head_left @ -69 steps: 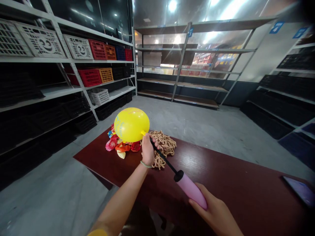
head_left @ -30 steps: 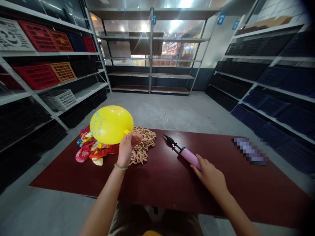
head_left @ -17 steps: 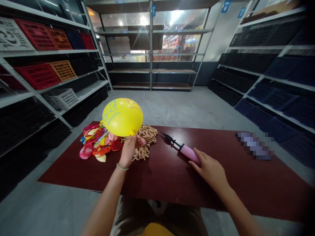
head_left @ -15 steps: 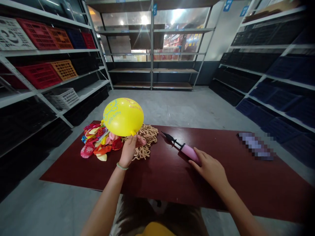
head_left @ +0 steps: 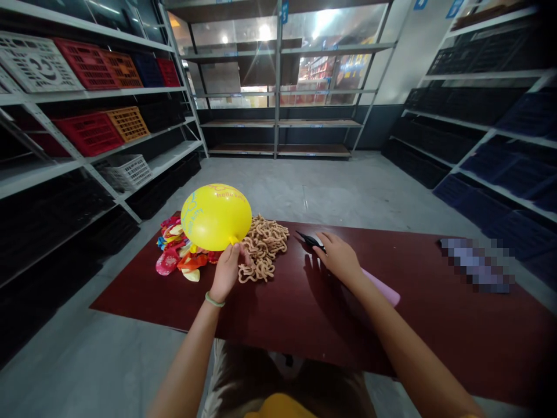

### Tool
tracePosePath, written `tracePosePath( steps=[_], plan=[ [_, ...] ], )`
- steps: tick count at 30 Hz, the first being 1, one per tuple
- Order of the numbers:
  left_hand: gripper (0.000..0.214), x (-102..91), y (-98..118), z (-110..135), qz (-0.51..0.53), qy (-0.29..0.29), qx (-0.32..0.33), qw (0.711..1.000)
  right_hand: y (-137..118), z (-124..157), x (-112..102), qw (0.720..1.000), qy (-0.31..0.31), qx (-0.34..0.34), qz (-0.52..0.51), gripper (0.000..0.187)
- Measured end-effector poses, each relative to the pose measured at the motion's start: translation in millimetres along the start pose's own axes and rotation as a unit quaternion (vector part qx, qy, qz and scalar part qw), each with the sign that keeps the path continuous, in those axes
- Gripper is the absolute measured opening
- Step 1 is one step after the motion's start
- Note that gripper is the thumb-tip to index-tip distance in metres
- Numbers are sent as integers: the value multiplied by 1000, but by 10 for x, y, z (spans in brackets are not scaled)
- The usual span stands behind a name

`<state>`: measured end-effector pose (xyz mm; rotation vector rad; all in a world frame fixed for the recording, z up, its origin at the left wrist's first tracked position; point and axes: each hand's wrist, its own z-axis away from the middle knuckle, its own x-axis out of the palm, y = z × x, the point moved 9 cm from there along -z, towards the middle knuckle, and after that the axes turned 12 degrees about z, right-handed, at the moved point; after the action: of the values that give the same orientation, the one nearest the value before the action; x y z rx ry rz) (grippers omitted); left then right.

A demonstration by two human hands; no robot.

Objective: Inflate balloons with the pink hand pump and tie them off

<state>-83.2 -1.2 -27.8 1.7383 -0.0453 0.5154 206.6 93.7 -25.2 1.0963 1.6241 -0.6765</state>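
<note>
My left hand (head_left: pixel 226 270) pinches the neck of an inflated yellow balloon (head_left: pixel 215 216) and holds it above the dark red table (head_left: pixel 304 313). My right hand (head_left: pixel 339 255) is over the table, fingers spread and empty, above the black nozzle of the pink hand pump (head_left: pixel 380 287), which lies on the table behind my forearm. A heap of tan rubber bands (head_left: pixel 263 247) lies between my hands, just right of the balloon. Uninflated coloured balloons (head_left: pixel 176 255) are piled under and left of the yellow one.
A blurred flat object (head_left: pixel 476 264) lies on the table's far right. Metal shelving with red, orange and white plastic crates (head_left: pixel 89 130) lines the left wall; dark bins fill the right shelves (head_left: pixel 491 157). Grey concrete floor (head_left: pixel 339 191) lies beyond the table.
My right hand let go of the pink pump, which now lies on the table, and moved left toward the rubber bands. The left hand lowered the balloon slightly, still pinching its neck.
</note>
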Motion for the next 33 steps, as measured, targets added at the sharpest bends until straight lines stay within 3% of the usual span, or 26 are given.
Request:
tracePosePath(
  steps=[6,13,17,21,25,29,33],
  plan=[
    [40,-36,7,46,-100,-25,5,995,-122,-116,161,1000,2,-15,-19,40],
    [41,14,-5,51,-177,-49,-13,983,-905,-409,189,990,38,-100,-89,34],
    [41,-12,172,89,-322,-64,3,945,-1168,-574,162,985,65,-108,-118,23],
    [41,-5,423,121,-444,-83,38,891,-1144,-590,30,979,80,-109,-153,18],
    [42,88,563,84,-477,-101,76,870,-983,-534,-214,972,79,-114,-188,22],
    [42,280,619,29,-470,-118,102,869,-812,-478,-565,966,69,-124,-215,25],
    [48,474,604,20,-423,-128,69,894,-686,-380,-970,962,64,-137,-225,24]
  ],
)
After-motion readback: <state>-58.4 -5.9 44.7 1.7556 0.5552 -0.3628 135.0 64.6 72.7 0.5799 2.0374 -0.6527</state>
